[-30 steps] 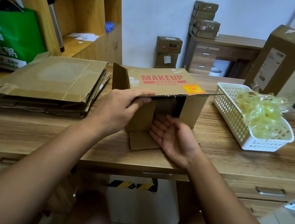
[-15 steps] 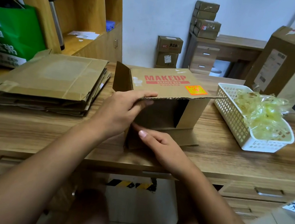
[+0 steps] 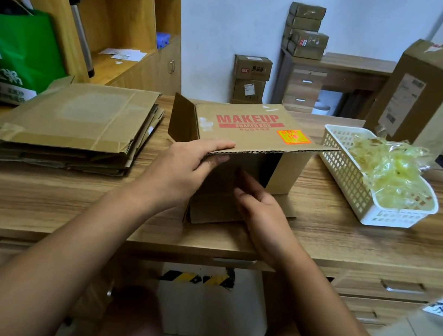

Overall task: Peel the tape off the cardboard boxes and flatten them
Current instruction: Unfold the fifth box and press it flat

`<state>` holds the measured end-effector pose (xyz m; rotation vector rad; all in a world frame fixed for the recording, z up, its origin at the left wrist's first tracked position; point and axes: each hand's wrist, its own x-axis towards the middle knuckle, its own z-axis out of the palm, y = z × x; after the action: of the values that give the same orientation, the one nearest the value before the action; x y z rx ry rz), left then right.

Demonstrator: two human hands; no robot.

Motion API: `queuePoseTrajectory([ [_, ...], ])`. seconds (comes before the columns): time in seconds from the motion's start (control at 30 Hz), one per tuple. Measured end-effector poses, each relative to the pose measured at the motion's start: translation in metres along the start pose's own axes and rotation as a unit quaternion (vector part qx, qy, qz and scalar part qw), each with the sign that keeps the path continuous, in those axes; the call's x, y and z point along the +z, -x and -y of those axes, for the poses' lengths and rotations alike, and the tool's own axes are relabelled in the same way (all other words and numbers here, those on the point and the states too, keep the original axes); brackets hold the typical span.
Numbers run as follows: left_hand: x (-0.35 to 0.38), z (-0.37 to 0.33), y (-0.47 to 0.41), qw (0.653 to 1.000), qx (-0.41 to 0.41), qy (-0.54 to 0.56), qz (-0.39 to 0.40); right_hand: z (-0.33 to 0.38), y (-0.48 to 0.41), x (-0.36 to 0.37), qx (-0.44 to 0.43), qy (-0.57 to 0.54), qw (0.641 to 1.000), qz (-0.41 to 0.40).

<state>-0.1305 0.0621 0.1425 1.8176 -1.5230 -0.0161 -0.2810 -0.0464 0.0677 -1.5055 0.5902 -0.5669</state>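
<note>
On the counter [image 3: 62,199] the MAKEUP box [image 3: 248,127] lies on its side, its open end toward the person. The left hand [image 3: 183,168] pinches the near edge of its top panel, thumb above. The right hand [image 3: 262,213] reaches straight-fingered into the opening. A stack of flattened cardboard [image 3: 79,119] lies to the left, and a white basket [image 3: 342,167] of peeled tape [image 3: 388,165] to the right.

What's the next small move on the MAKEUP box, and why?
Probably pull the right hand out and push the top panel down to collapse the MAKEUP box: its near end is open, the left hand pinches the panel's edge, and the right hand's straight fingers reach inside.
</note>
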Motion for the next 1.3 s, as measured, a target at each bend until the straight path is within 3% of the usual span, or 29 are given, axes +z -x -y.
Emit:
queuePoseTrajectory([
  [0.1, 0.001, 0.001, -0.001, 1.000, 0.004, -0.003, -0.002, 0.004, -0.001, 0.007, -0.030, 0.134, 0.989, -0.056],
  [0.17, 0.002, 0.002, -0.001, 1.000, 0.004, -0.002, 0.002, 0.004, -0.004, 0.008, -0.056, 0.166, 0.981, -0.082],
  [0.37, 0.002, 0.003, -0.001, 1.000, -0.004, -0.019, 0.009, 0.003, -0.006, -0.005, 0.009, 0.011, 0.994, -0.108],
  [0.5, 0.003, 0.001, -0.002, 1.000, 0.002, -0.021, 0.012, -0.007, -0.003, -0.011, -0.005, -0.095, 0.991, -0.095],
  [0.77, 0.011, -0.005, -0.007, 0.999, 0.000, -0.036, 0.007, -0.016, 0.018, -0.035, -0.040, -0.223, 0.964, -0.139],
  [1.0, 0.017, -0.005, -0.010, 0.999, 0.001, -0.021, 0.033, -0.008, 0.021, -0.056, -0.048, -0.339, 0.916, -0.211],
  [1.13, 0.022, -0.005, -0.011, 0.999, 0.004, -0.016, 0.040, -0.001, 0.023, -0.065, -0.052, -0.313, 0.918, -0.237],
  [1.3, 0.025, -0.005, -0.010, 0.998, 0.008, -0.015, 0.053, 0.006, 0.033, -0.077, -0.068, -0.177, 0.936, -0.297],
])
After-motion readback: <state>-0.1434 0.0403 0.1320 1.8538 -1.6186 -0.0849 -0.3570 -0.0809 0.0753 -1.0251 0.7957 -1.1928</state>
